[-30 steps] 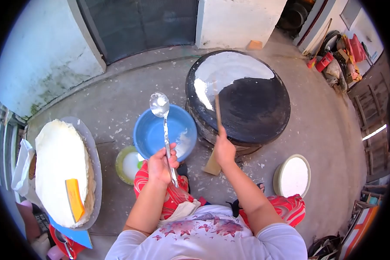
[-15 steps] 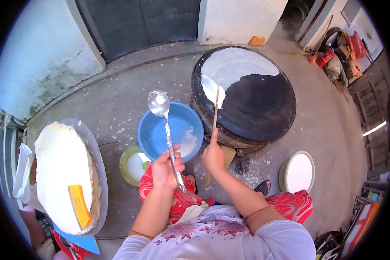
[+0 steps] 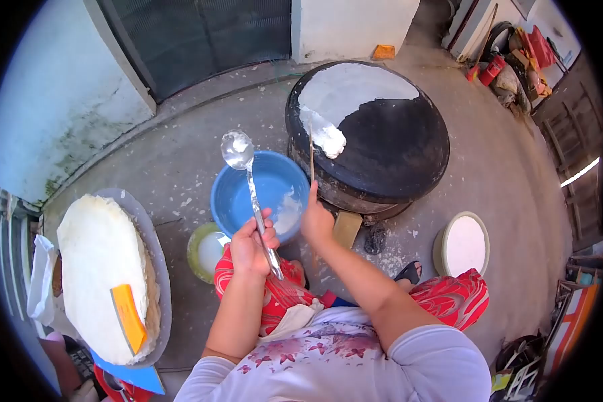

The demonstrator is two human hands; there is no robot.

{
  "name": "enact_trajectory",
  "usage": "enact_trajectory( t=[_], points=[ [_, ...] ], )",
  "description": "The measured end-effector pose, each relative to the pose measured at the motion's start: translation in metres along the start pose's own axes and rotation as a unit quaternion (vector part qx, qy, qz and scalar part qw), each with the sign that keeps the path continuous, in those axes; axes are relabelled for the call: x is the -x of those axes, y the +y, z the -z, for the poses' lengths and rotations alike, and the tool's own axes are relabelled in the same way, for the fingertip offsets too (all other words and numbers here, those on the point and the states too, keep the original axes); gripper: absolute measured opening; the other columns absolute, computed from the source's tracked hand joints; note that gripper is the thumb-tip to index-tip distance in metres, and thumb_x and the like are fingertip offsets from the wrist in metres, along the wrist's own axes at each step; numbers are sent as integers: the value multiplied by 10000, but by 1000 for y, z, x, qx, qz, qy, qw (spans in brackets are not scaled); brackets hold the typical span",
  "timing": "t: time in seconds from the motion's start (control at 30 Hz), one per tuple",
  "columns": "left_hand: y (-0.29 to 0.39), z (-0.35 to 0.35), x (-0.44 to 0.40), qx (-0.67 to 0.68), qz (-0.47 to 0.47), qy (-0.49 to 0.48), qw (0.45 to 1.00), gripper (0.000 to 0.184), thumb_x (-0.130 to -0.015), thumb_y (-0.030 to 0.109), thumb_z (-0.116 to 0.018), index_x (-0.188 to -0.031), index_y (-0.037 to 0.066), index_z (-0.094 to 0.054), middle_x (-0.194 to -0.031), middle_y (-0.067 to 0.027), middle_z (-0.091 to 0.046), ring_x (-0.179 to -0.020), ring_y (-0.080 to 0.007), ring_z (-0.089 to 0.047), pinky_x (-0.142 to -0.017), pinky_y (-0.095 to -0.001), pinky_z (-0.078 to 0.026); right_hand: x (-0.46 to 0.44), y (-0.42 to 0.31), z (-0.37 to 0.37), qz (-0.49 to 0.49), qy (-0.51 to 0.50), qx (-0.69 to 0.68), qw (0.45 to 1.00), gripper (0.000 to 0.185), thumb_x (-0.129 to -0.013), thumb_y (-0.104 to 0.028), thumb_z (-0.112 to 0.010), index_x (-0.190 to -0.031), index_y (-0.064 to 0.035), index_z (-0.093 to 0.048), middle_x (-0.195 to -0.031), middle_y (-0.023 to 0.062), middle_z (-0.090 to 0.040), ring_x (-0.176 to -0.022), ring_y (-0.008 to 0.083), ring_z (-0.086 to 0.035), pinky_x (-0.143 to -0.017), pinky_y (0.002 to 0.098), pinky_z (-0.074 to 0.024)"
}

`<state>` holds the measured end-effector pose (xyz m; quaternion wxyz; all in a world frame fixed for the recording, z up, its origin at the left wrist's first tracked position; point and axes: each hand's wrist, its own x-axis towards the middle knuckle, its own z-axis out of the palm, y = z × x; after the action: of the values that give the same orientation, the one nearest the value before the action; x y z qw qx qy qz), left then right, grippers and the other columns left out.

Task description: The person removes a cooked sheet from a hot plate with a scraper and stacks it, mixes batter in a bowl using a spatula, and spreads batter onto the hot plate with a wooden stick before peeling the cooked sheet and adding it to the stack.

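Note:
In the head view my left hand (image 3: 253,248) is wrapped round the handle of a metal ladle (image 3: 237,150), whose bowl has white paste on it and hangs over the blue basin's far left side. My right hand (image 3: 317,220) grips a thin wooden stick (image 3: 311,155), index finger along it. The stick's far end reaches the left edge of a thick white batter lump (image 3: 328,139) on a round black griddle (image 3: 398,151). A thin white batter layer (image 3: 355,84) covers the griddle's far part; the near right surface is bare black.
Near my knees stand a blue basin (image 3: 216,201) with batter remnants and a green bowl (image 3: 195,258) of white liquid. A tub (image 3: 441,253) of white stuff is at right. At left, a stack of pale flat sheets (image 3: 100,248) carries a yellow scraper (image 3: 128,318).
My right hand and the stick have moved left, from the lump's middle to its left edge. The lump sits slightly closer to the griddle's near side. The ladle stays in my left hand.

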<state>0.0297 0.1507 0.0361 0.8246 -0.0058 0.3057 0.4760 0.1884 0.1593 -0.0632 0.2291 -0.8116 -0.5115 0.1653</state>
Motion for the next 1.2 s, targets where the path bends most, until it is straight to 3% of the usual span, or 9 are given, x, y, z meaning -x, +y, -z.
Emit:
enact_trajectory(
  t=[0.23, 0.37, 0.57, 0.63, 0.7, 0.83, 0.97, 1.1, 1.2],
  points=[
    [0, -3, -3, -13, 6, 9, 1000, 296, -895, 149, -347, -1053, -70, -467, -744, -78, -471, -547, -131, -407, -452, -248, -347, 39, 14, 45, -77, -44, -33, 996, 759, -774, -56, -444, -1391, -76, -3, -813, 228, -590, -670, 374, -585, -602, 450, -450],
    [-5, -11, 1, -49, -16, 19, 999, 292, -907, 141, -336, -1063, -74, -456, -743, -59, -458, -519, -100, -394, -438, -219, -342, 26, 15, 15, 33, -17, 8, 999, 749, -776, -46, -420, -1392, -79, 4, -863, 238, -583, -717, 378, -586, -627, 449, -455],
    [-7, -6, -3, -32, 2, 12, 999, 286, -896, 141, -342, -1039, -73, -466, -748, -81, -467, -546, -128, -414, -456, -246, -357, 55, 27, 75, -124, -71, -13, 990, 738, -785, -42, -423, -1391, -80, -4, -876, 244, -579, -738, 354, -597, -633, 439, -466],
    [-9, -9, -5, -36, 0, 7, 999, 284, -895, 141, -344, -1036, -73, -467, -747, -80, -466, -547, -126, -414, -455, -246, -358, 60, 35, 54, -107, -46, -14, 993, 747, -778, -33, -433, -1389, -71, -5, -850, 244, -581, -715, 345, -599, -618, 441, -465],
    [-12, -10, -5, -43, -7, 5, 999, 282, -894, 140, -345, -1033, -72, -468, -746, -79, -466, -548, -125, -415, -455, -245, -360, 53, 47, 23, 61, 35, 52, 996, 746, -755, -2, -442, -1388, -26, -47, -738, 189, -579, -602, 324, -581, -556, 415, -454],
    [-14, -11, -4, -62, 5, 1, 998, 283, -897, 139, -335, -1032, -72, -466, -760, -78, -465, -547, -120, -413, -457, -244, -360, 46, 61, 60, -84, -33, 33, 995, 755, -767, -9, -429, -1394, -56, -12, -824, 226, -591, -643, 328, -599, -560, 408, -469],
    [-19, -17, -7, -62, -1, 8, 998, 283, -901, 142, -332, -1029, -73, -465, -754, -78, -465, -535, -120, -407, -453, -244, -357, 73, 86, 65, 3, 98, 74, 992, 774, -765, -19, -443, -1397, -76, 1, -709, 197, -608, -569, 326, -597, -519, 412, -470],
    [-25, -22, -8, -76, -10, 12, 997, 284, -902, 134, -318, -1029, -74, -464, -755, -74, -459, -535, -117, -402, -450, -244, -352, 60, 88, 64, 16, -84, 138, 987, 743, -794, -35, -405, -1401, -141, 10, -876, 230, -579, -735, 366, -603, -626, 451, -469],
    [-28, -22, -9, -86, 2, 12, 996, 284, -902, 128, -313, -1031, -75, -462, -760, -75, -460, -539, -117, -404, -451, -242, -351, 52, 124, 82, -55, -16, 110, 992, 735, -792, -35, -405, -1402, -137, -9, -884, 212, -577, -712, 357, -605, -598, 437, -480]
  ],
)
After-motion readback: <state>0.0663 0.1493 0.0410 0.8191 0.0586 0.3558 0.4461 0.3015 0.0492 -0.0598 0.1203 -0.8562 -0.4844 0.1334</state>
